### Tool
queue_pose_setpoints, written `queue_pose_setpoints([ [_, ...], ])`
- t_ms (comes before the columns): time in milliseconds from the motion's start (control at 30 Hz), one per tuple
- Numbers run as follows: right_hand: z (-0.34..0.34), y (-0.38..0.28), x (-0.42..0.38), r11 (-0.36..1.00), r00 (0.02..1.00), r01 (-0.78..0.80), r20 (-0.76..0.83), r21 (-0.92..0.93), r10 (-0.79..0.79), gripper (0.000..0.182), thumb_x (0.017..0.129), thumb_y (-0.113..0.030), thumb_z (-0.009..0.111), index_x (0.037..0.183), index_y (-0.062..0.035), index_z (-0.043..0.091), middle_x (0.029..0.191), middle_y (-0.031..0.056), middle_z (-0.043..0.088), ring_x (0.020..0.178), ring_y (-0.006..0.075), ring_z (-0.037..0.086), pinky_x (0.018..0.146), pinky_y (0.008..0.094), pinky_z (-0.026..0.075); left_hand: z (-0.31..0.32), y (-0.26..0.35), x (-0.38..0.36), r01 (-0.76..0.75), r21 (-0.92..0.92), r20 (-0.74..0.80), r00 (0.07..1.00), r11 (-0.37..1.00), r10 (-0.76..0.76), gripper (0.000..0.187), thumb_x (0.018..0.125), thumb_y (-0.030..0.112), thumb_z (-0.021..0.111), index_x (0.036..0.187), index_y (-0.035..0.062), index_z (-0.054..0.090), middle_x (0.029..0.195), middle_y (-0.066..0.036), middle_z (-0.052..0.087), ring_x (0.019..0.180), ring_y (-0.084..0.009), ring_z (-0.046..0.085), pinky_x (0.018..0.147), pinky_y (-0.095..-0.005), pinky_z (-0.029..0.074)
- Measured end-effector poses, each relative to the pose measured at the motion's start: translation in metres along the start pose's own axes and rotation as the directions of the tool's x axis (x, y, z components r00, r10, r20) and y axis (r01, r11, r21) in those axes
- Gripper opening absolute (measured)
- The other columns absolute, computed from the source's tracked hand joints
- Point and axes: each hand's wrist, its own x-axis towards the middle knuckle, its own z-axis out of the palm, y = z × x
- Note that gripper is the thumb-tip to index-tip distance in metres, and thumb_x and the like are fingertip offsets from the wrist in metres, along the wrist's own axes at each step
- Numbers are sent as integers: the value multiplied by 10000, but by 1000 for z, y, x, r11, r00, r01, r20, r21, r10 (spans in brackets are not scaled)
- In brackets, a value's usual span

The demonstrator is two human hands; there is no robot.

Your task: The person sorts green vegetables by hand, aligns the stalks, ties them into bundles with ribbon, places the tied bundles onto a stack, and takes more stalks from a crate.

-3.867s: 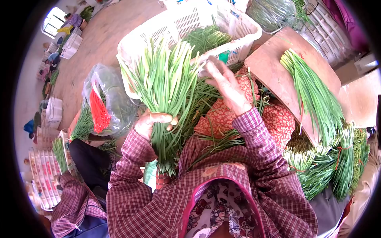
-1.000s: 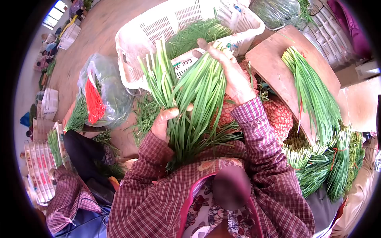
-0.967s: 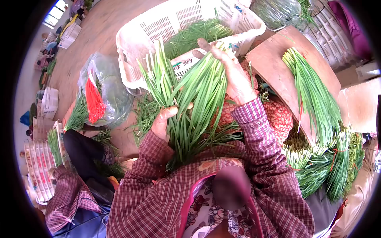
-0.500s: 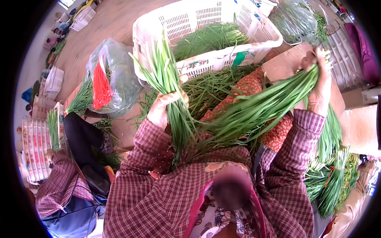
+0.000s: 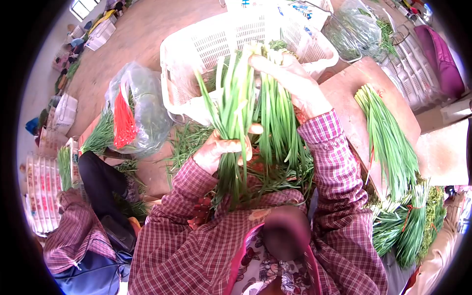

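My left hand [image 5: 216,150] is closed round the middle of an upright bunch of garlic chives [image 5: 230,110], pale stem ends up and leaves hanging toward my lap. My right hand [image 5: 297,86] grips a second bunch of chives [image 5: 279,123] near its stem ends, with the leaves hanging down. The two bunches are side by side, their tops close together in front of the white crate; the right fingertips are near the top of the left bunch. Another bunch of chives [image 5: 388,137] lies on the cardboard [image 5: 339,96] to my right.
The white plastic crate [image 5: 169,101] stands ahead with chives inside. Red ties [image 5: 125,120] hang on a clear plastic bag [image 5: 152,118] at the left. Tied chive bundles [image 5: 410,226] lie at the right. Another person's dark-clad leg [image 5: 101,172] is at the left.
My right hand has moved left with its chives, from over the cardboard to beside the left bunch. Its bunch now hangs upright rather than slanting. The left hand has shifted slightly right and lower.
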Motion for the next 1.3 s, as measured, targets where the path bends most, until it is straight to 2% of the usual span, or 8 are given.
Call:
queue_pose_setpoints([
  [200, 6, 0, -3, 998, 999, -33, -25, -45, 32, 272, 832, -196, 748, 1041, -42, 668, 926, 7, 683, 841, 91, 635, 788, 245, 511, 2, -3, -2, 122, 61, 36, 992, 991, -125, 610, 772, 342, 732, 1219, -37, 559, 783, -80, 656, 596, -151, 605, 506, -264, 475],
  [267, 11, -2, -7, 990, 990, -131, -54, 47, 133, 274, 823, -199, 757, 1025, -38, 666, 922, 22, 686, 827, 93, 645, 779, 243, 519, 6, 8, -4, 186, 102, 84, 977, 977, -195, 621, 784, 291, 712, 1274, -36, 512, 903, -87, 671, 827, -174, 649, 692, -297, 516],
  [400, 10, 3, -9, 994, 990, -97, -97, 58, 103, 287, 813, -191, 757, 1028, -27, 660, 904, 29, 687, 795, 97, 652, 752, 232, 525, 8, 9, 0, 30, 60, 65, 997, 998, -34, 742, 711, 265, 723, 1325, -47, 448, 1113, -192, 633, 943, -270, 634, 927, -406, 478],
  [533, 10, 8, -11, 996, 983, -61, -179, -72, 47, 302, 827, -207, 740, 1057, -29, 659, 920, 36, 693, 813, 104, 659, 759, 235, 528, 16, 26, -6, -101, 141, -177, 976, 985, 126, 879, 708, 298, 763, 1420, -7, 346, 1315, -141, 532, 993, -217, 625, 900, -368, 490],
  [667, 14, 8, -13, 997, 986, -75, -150, -28, 70, 312, 829, -194, 737, 1079, -24, 659, 924, 35, 691, 807, 103, 655, 758, 234, 525, 33, 43, -5, -159, 298, -164, 963, 941, 214, 642, 889, 272, 636, 1413, 6, 378, 1347, -103, 501, 1189, -188, 501, 1025, -337, 383],
  [867, 21, 6, -24, 994, 990, -89, -111, -62, 82, 232, 810, -155, 747, 982, -15, 682, 852, 14, 677, 779, 76, 625, 734, 221, 504, 14, 42, -3, -76, 516, -42, 993, 853, 114, 615, 952, 350, 550, 1407, -33, 390, 1316, -84, 519, 1171, -156, 490, 1018, -297, 367],
  [1033, 12, 10, -27, 992, 988, -81, -121, 92, 92, 209, 814, -177, 747, 948, -34, 675, 853, 15, 682, 778, 82, 634, 722, 231, 506, -2, 46, -3, -112, 604, 77, 994, 789, 82, 915, 881, 673, 452, 1399, -77, 371, 1240, -60, 557, 1020, -116, 528, 926, -276, 401],
  [1300, 9, 2, -23, 990, 968, -91, -223, 105, 112, 238, 820, -166, 746, 998, -37, 654, 861, 13, 673, 758, 90, 649, 686, 239, 535, 1, 38, -2, -66, 589, 114, 993, 805, -2, 860, 902, 647, 437, 1387, -62, 387, 1190, -46, 565, 1036, -108, 501, 919, -261, 380],
])
